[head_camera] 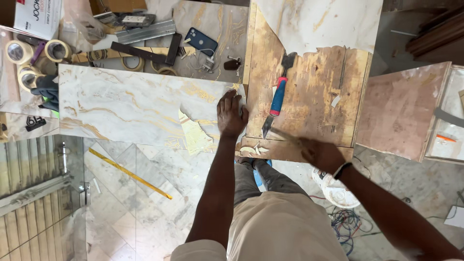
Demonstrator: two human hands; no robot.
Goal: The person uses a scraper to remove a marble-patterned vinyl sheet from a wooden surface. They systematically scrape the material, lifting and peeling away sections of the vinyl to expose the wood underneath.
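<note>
My left hand (231,113) lies flat, palm down, on the right end of a white, gold-veined marble-pattern sheet (125,104), where a piece is torn. My right hand (321,154) is closed around a thin, light wooden stick or handle (285,137), blurred by motion; what it is cannot be told. The stick points up-left toward the blade of a chisel with a blue and red handle (278,96). The chisel lies on a bare plywood board (314,96), whose upper part still carries the same marble-pattern skin (319,21). Small torn chips (253,150) lie at the board's near edge.
Several masking tape rolls (29,58), a white box (38,17), metal strips, a dark phone (200,41) and keys lie at the top left. A yellow strip (130,174) lies on the tiled floor. A white bucket (336,191) and cables (345,224) sit by my legs. Another wood panel (401,116) stands to the right.
</note>
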